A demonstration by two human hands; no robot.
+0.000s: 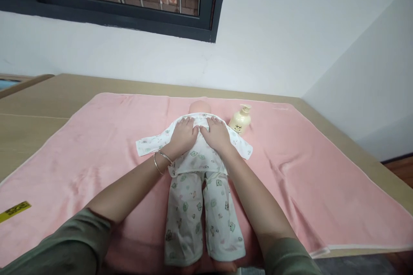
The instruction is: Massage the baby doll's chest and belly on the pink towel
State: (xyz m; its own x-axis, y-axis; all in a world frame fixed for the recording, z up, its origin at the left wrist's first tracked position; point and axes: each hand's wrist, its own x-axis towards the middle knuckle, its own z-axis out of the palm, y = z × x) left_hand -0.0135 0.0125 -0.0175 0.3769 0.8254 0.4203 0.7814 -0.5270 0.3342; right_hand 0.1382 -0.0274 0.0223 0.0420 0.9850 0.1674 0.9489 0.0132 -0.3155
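A baby doll [200, 106] lies on its back on a pink towel [106, 137], head away from me. It wears a white printed shirt [196, 159] and matching trousers [201, 215]. My left hand [183, 134] lies flat on the doll's chest, left of the shirt's front opening, with two bangles on the wrist. My right hand [217, 134] lies flat on the chest to the right. Both hands press on the shirt fabric near the collar with fingers together. The doll's arms are hidden inside the spread sleeves.
A cream pump bottle [240, 120] stands on the towel just right of the doll's head. The towel covers a beige table [38, 107] set against a white wall and corner. A yellow label [14, 211] sits at the left edge.
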